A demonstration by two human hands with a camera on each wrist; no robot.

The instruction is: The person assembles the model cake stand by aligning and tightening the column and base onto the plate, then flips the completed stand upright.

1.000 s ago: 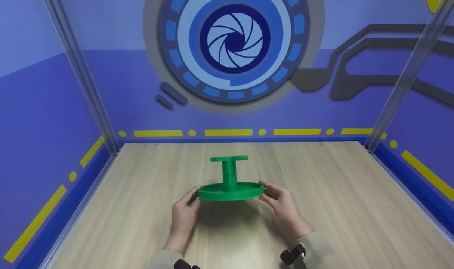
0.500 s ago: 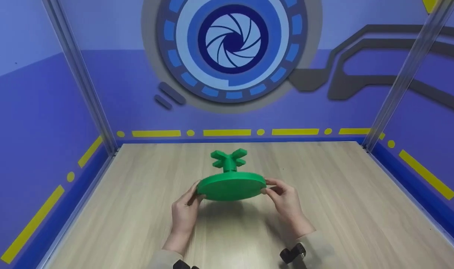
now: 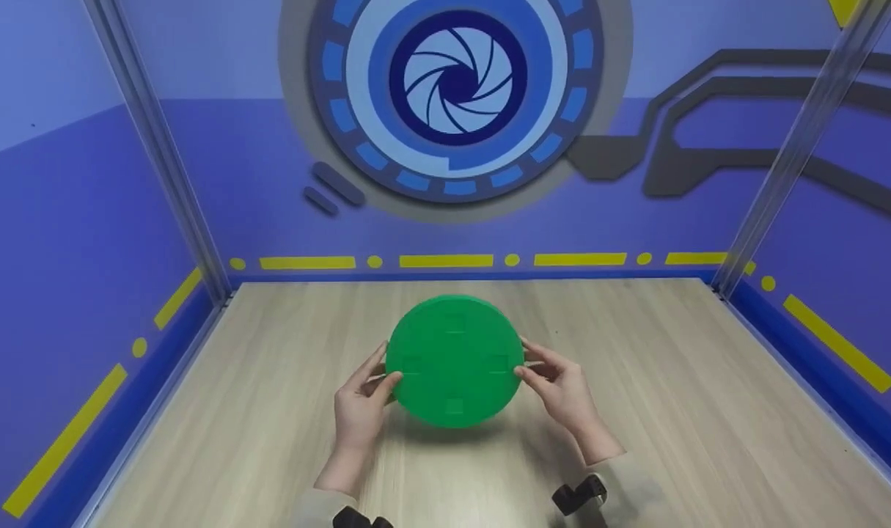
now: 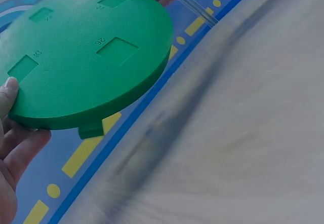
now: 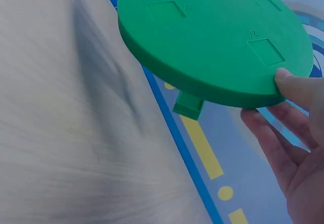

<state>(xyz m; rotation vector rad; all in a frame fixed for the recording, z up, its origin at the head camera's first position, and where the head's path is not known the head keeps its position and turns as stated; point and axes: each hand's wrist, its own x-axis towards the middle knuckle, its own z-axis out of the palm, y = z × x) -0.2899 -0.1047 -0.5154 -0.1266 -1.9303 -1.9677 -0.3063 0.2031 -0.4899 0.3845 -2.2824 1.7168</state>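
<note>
Between both hands a round green plastic disc (image 3: 455,367) is held up above the table, its flat underside turned to the head camera. Four-sided shallow recesses with small embossed numbers mark that face in the left wrist view. My left hand (image 3: 362,400) pinches its left rim, thumb on the flat face and fingers behind. On the opposite rim my right hand (image 3: 562,392) pinches in the same way. Part of a green arm (image 5: 189,105) juts out behind the disc in the right wrist view; the rest of the stem is hidden.
The wood-grain table (image 3: 269,440) lies below, with the disc's shadow on it. Blue printed panels (image 3: 269,161) enclose the back and both sides, with metal posts (image 3: 163,161) at the corners. A dark band (image 3: 579,495) sits on the right wrist.
The green piece has been tipped from stem-up to nearly facing the head camera with its underside; the stem and cross-shaped top have gone out of sight behind it. Both hands keep their grip.
</note>
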